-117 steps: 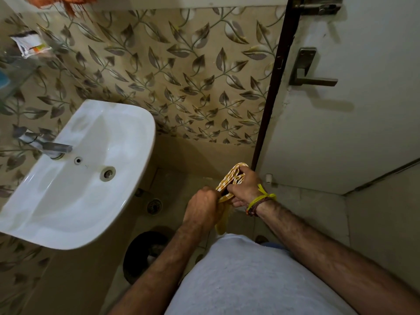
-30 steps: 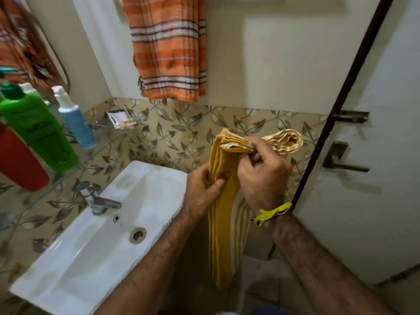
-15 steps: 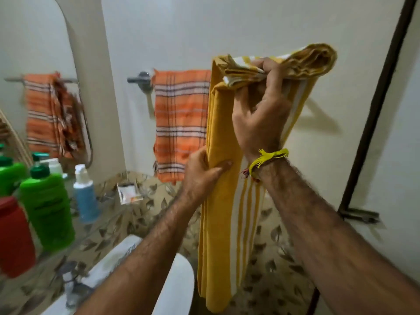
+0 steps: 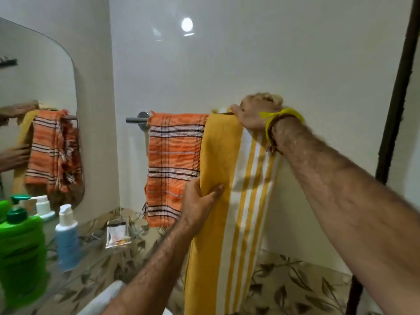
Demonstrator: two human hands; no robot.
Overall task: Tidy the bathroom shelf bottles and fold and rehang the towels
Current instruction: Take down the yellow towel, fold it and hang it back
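White wall, leaf-patterned tiles, mirror, dark door frame

Two towels side by side on the rail: checked towel left, striped towel right, edges touching. Bottles on the shelf lower left, below the mirror

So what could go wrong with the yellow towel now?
The yellow towel is only just going over the rail, with the right hand gripping its top and the left hand holding its edge. If most of it hangs in front, it might slide off when let go. It also sits tight against the orange towel, so tugging could drag that one crooked.
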